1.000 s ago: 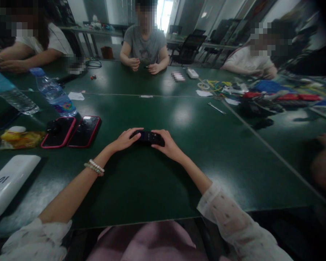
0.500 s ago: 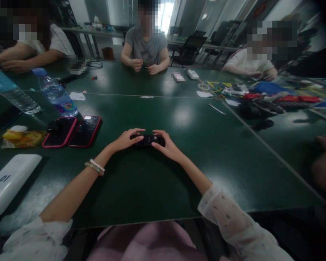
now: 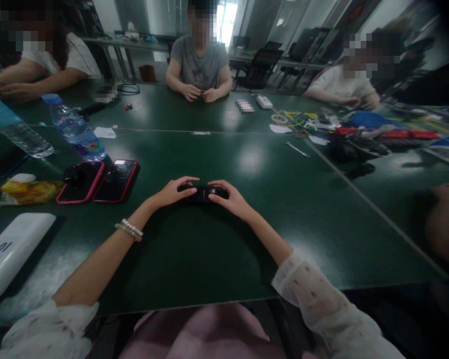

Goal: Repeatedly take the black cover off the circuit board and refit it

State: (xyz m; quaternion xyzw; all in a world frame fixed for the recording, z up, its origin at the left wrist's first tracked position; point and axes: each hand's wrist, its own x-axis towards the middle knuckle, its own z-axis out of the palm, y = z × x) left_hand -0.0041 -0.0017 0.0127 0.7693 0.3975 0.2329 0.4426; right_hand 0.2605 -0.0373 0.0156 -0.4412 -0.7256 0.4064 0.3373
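A black phone (image 3: 201,195) lies sideways near the middle of the green table, a few small light marks showing on its dark face. My left hand (image 3: 173,192) grips its left end, thumb on the near side and fingers curled over the far edge. At the other end my right hand (image 3: 232,200) holds it the same way, its thumb resting on the face. Both ends of the phone are partly hidden by my fingers. A beaded bracelet (image 3: 129,230) circles my left wrist.
To my left are two red-cased phones (image 3: 116,180), a yellow packet (image 3: 30,191), a white case (image 3: 20,252) and two water bottles (image 3: 75,127). A wrench (image 3: 297,149) and a pile of cables and tools (image 3: 381,127) lie to the right. Several people sit around the table (image 3: 194,259).
My hands and the phone stay almost still. The view shifts very slightly. Across the table, the person in grey has lowered their hands and brought them closer together.
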